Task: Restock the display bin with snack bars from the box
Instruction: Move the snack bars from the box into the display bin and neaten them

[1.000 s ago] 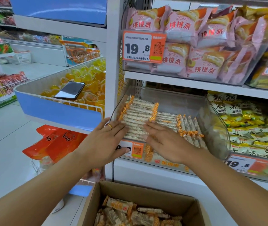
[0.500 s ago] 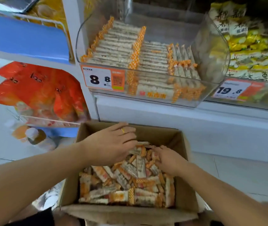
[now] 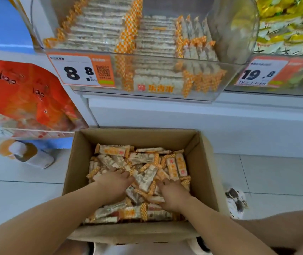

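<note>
1. We have both hands down in the cardboard box, which sits on the floor below the shelf, its flaps open.
2. Our left hand lies palm-down on the loose snack bars, its fingertips sunk among the wrappers; we cannot tell whether the fingers have curled round a bar or only press on the heap.
3. Our right hand rests just beside it, fingers bent down into the pile, and whether it grips anything we cannot tell either.
4. The bars in the box lie jumbled at all angles, filling its floor.
5. Above, the clear display bin on the shelf holds neat rows of the same bars, with bare space at its right end.
6. A price tag reading 8.8 is fixed to the bin's front left.
</note>
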